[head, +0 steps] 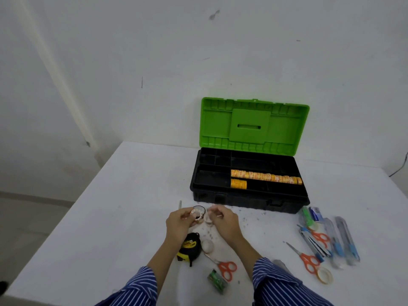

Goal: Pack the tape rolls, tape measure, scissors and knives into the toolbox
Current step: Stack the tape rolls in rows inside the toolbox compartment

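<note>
Half-seen things around the busy fingers

Both sleeves (pixel 141 288) run off the bottom edge. The left hand (pixel 180 224) covers part of the small tape rolls (pixel 198 214) pinched at its fingers (pixel 187 214), and its wrist hides the tape measure's (pixel 191 247) near side. Right of the fingers, the knives (pixel 344 239) blur together in their wrappers, labels unreadable. The toolbox's (pixel 249 195) deeper compartments are lost in black.

Black toolbox (pixel 247 195) stands far right, green lid raised, orange tape rolls (pixel 265 177) inside. Near it: yellow-black tape measure (pixel 191 247), orange scissors (pixel 227 269), blue knives (pixel 347 239) at right.
</note>
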